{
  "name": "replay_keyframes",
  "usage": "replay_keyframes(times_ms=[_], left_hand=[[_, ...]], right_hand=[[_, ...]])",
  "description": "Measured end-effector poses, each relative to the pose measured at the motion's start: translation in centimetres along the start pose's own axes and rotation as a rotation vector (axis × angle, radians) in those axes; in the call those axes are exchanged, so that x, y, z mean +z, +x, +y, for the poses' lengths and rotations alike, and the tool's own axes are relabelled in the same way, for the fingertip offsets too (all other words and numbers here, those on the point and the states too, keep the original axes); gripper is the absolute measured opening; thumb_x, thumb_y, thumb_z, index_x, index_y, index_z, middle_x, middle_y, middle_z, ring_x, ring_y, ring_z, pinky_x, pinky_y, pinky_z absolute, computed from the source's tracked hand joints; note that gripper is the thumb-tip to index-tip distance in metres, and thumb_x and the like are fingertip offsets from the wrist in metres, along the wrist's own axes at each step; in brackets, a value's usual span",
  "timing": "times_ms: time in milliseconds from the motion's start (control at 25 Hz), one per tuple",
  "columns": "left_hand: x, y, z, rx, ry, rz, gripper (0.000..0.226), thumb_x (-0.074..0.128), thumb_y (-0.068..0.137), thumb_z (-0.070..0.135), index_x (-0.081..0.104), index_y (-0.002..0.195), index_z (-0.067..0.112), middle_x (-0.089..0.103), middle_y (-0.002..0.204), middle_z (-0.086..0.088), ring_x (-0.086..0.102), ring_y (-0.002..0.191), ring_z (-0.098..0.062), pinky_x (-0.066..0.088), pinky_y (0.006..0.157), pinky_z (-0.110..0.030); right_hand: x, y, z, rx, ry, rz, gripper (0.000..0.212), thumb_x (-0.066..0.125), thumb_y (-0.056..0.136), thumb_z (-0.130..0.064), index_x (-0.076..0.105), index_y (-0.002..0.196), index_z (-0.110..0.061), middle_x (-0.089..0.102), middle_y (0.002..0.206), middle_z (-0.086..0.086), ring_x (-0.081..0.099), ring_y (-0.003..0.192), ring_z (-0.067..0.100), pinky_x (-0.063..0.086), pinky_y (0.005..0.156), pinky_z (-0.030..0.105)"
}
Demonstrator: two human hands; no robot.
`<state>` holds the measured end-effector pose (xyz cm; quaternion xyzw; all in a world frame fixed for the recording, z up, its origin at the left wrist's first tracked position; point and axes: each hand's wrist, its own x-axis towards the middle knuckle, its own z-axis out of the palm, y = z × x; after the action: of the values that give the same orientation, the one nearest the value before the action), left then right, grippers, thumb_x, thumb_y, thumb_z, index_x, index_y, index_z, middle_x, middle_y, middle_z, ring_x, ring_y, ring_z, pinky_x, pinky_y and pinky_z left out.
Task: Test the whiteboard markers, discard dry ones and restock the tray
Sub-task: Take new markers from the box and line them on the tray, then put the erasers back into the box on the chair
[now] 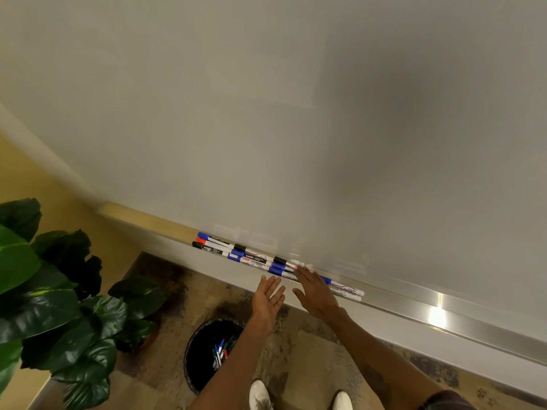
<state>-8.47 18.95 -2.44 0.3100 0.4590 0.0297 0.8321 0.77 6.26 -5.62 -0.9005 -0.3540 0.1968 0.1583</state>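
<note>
The whiteboard (pixel 266 113) fills most of what we see, blank and pale, with a soft shadow on its right half. To the left stands a leafy green plant (pixel 44 291) against a yellow wall (pixel 26 173). Below us lies a mottled brown carpet (pixel 296 365). Along the foot of the board runs the long metal tray (pixel 414 306), slanting down to the right and catching a bright glint of light.

On the carpet under the tray sits a round black bin (pixel 198 344), and in it we see a small heap of discarded markers (pixel 219 355) with blue, green and red caps.

Our left hand (pixel 268 295) hovers just in front of the tray's edge, palm turned up, fingers straight and slightly spread, holding nothing. Our right hand (pixel 315 292) is just beside it, palm down, fingers straight and close together, reaching over the tray. Its fingertips lie over the pens; we cannot tell whether they press them.

The tray markers (pixel 254 258) lie lengthwise in overlapping rows with blue, black and red caps, the rightmost ones partly under the right hand.

Two white shoes (pixel 259 395) show at the bottom edge.
</note>
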Motion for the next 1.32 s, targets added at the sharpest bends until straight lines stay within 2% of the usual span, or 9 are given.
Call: replay_keyframes(times_ms=[400,600,680,800,920,1040,1160,1320], left_hand=[[-0.2,-1.6,0.9,-0.001,0.033,-0.077,0.05,0.045,0.102,0.042,0.052,0.14,0.009,0.058,0.139,-0.01,0.055,0.126,-0.032,0.038,0.113,-0.044],[0.0,-2.1,0.3,-0.007,0.197,-0.119,0.046,0.047,0.102,0.04,0.053,0.137,0.011,0.058,0.139,-0.009,0.053,0.129,-0.031,0.037,0.114,-0.044],[0.8,-2.7,-0.3,0.061,0.464,-0.093,0.046,0.049,0.102,0.038,0.051,0.14,0.013,0.053,0.144,-0.007,0.046,0.136,-0.029,0.032,0.116,-0.042],[2.1,-3.8,-1.7,0.316,1.114,-0.107,0.047,0.049,0.102,0.037,0.046,0.145,0.018,0.041,0.154,-0.005,0.034,0.144,-0.026,0.025,0.12,-0.04],[3.2,-4.6,-3.5,0.506,1.476,-0.19,0.052,0.045,0.103,0.041,0.036,0.151,0.023,0.026,0.162,-0.004,0.014,0.152,-0.026,0.013,0.124,-0.047],[4.9,-7.0,-5.6,0.655,1.861,-0.158,0.06,0.032,0.103,0.051,0.018,0.157,0.027,0.001,0.166,-0.002,-0.01,0.153,-0.028,-0.007,0.12,-0.051],[6.9,-10.3,-8.8,0.739,2.037,-0.179,0.067,0.026,0.102,0.057,0.006,0.158,0.028,-0.015,0.165,-0.004,-0.024,0.149,-0.03,-0.017,0.116,-0.055],[8.8,-14.2,-13.5,0.789,2.111,-0.272,0.07,0.021,0.102,0.058,-0.004,0.157,0.025,-0.022,0.163,-0.004,-0.027,0.147,-0.03,-0.017,0.116,-0.055]], right_hand=[[-1.4,-1.7,-1.9,0.056,-0.01,0.066,0.058,0.042,0.103,-0.036,0.024,0.155,-0.016,0.022,0.162,0.003,0.016,0.151,0.018,0.008,0.122,0.034],[-1.5,-4.4,-2.0,0.155,-0.047,0.127,0.057,0.037,0.104,-0.04,0.024,0.155,-0.016,0.02,0.163,0.003,0.013,0.152,0.018,0.004,0.123,0.035],[-1.8,-5.8,-1.7,0.195,-0.051,0.136,0.058,0.034,0.105,-0.041,0.022,0.155,-0.017,0.018,0.163,0.002,0.009,0.152,0.017,0.001,0.122,0.035],[-2.5,-8.4,-0.9,0.256,-0.055,0.16,0.059,0.031,0.104,-0.044,0.02,0.156,-0.017,0.016,0.164,0.002,0.006,0.152,0.017,0.0,0.123,0.038],[-3.5,-11.4,0.0,0.308,-0.044,0.191,0.058,0.03,0.105,-0.045,0.02,0.156,-0.019,0.015,0.164,0.002,0.005,0.153,0.018,-0.001,0.122,0.038],[-4.3,-15.2,1.1,0.361,-0.037,0.204,0.06,0.027,0.105,-0.047,0.016,0.156,-0.019,0.011,0.165,0.001,0.002,0.153,0.018,-0.001,0.123,0.041],[-4.5,-20.0,2.8,0.405,-0.006,0.245,0.061,0.025,0.104,-0.049,0.016,0.157,-0.019,0.01,0.165,0.001,0.001,0.153,0.018,0.0,0.124,0.042],[-4.2,-26.8,4.9,0.48,0.014,0.29,0.067,0.018,0.1,-0.057,0.02,0.156,-0.019,0.013,0.164,0.002,0.005,0.153,0.019,0.001,0.123,0.042]])
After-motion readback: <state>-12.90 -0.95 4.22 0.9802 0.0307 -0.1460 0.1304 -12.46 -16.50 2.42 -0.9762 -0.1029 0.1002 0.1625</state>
